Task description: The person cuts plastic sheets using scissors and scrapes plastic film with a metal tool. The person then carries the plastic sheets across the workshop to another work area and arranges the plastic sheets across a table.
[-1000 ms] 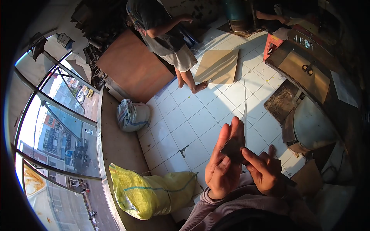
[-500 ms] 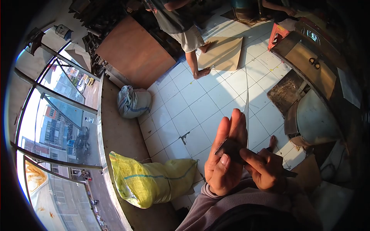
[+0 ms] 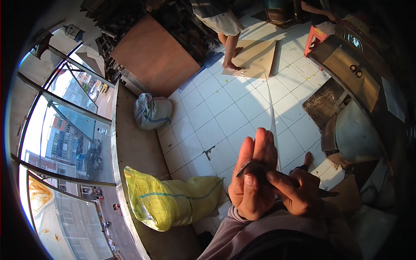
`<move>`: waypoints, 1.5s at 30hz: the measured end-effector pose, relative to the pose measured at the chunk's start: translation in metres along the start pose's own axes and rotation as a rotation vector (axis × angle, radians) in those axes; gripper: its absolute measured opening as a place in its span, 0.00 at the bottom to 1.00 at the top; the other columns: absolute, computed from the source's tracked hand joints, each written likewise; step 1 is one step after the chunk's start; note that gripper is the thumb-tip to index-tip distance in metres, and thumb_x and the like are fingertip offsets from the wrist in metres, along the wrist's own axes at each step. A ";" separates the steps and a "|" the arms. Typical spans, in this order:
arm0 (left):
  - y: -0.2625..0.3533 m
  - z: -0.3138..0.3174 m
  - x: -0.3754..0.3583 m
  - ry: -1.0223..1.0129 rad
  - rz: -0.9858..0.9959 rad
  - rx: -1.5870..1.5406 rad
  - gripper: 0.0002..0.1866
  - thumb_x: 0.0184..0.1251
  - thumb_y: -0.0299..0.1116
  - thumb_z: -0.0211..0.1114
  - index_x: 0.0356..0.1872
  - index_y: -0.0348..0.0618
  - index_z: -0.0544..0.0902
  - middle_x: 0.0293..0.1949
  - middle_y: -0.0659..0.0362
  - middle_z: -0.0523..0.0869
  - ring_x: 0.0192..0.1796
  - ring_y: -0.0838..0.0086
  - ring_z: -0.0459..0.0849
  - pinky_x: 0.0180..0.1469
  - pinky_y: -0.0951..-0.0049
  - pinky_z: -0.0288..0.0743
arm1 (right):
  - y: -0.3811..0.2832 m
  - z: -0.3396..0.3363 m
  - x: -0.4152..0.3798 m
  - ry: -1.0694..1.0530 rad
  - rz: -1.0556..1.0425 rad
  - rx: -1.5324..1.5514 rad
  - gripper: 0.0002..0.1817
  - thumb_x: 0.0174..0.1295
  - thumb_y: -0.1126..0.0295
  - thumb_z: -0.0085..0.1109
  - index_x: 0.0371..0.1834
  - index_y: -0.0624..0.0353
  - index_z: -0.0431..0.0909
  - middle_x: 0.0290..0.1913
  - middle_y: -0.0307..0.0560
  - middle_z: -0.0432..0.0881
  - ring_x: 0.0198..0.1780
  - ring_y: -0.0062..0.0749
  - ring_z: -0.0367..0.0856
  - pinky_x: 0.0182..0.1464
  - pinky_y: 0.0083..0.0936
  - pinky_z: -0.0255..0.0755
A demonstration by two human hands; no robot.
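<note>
A dark flat blade-like tool (image 3: 259,170) with a thin edge lies across the palm of my left hand (image 3: 249,190). My left thumb presses over it, while the fingers stretch forward, palm up. At the other side my right hand (image 3: 297,190) has its fingers curled round the tool, with the index finger laid along it towards the left palm. Its dark narrow end (image 3: 328,193) sticks out to the right, past the right hand. A thin, pale curved strip (image 3: 272,112) shows just beyond my left fingertips, against the floor.
A yellow woven sack (image 3: 173,201) and a white sack (image 3: 152,112) stand by the windowed wall at left. A person (image 3: 223,28) stands on a cardboard sheet (image 3: 255,54). A brown board (image 3: 154,56) leans behind. Scissors (image 3: 355,71) lie on the right-hand table (image 3: 333,58).
The blade in my left hand has tilted, so its edge now shows thinner. The person's legs have shifted on the cardboard sheet, and the upper body is further out of view.
</note>
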State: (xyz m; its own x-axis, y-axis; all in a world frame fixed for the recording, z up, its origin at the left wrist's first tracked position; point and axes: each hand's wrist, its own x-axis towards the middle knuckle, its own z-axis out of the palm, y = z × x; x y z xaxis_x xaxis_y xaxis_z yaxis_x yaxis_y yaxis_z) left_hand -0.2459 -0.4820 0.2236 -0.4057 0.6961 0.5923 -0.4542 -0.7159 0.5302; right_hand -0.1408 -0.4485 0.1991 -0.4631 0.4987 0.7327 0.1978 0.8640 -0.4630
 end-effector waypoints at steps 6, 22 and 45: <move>-0.003 0.002 -0.006 0.021 0.079 -0.001 0.25 0.70 0.30 0.37 0.64 0.30 0.45 0.65 0.37 0.49 0.68 0.52 0.49 0.66 0.56 0.50 | -0.006 -0.014 0.001 -0.130 -0.022 -0.050 0.17 0.47 0.70 0.64 0.44 0.52 0.79 0.14 0.32 0.59 0.16 0.21 0.60 0.44 0.33 0.73; 0.005 0.006 -0.009 0.041 0.089 0.123 0.25 0.69 0.29 0.40 0.64 0.30 0.46 0.64 0.36 0.51 0.67 0.50 0.51 0.66 0.55 0.52 | -0.004 -0.008 0.001 -0.050 -0.112 -0.019 0.23 0.48 0.76 0.55 0.50 0.44 0.78 0.15 0.30 0.56 0.14 0.13 0.54 0.15 0.10 0.57; 0.011 -0.002 -0.012 0.012 0.189 -0.087 0.27 0.65 0.21 0.37 0.64 0.29 0.43 0.65 0.35 0.44 0.69 0.47 0.42 0.68 0.52 0.35 | -0.016 -0.010 0.012 -0.173 -0.127 -0.012 0.14 0.48 0.68 0.63 0.41 0.48 0.80 0.15 0.32 0.59 0.15 0.19 0.60 0.17 0.17 0.60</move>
State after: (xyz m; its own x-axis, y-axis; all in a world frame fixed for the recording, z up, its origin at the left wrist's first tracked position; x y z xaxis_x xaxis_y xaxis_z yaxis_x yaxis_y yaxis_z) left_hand -0.2475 -0.4985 0.2213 -0.4992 0.5508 0.6689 -0.4355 -0.8269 0.3558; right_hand -0.1406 -0.4555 0.2201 -0.6265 0.3670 0.6876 0.1379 0.9205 -0.3657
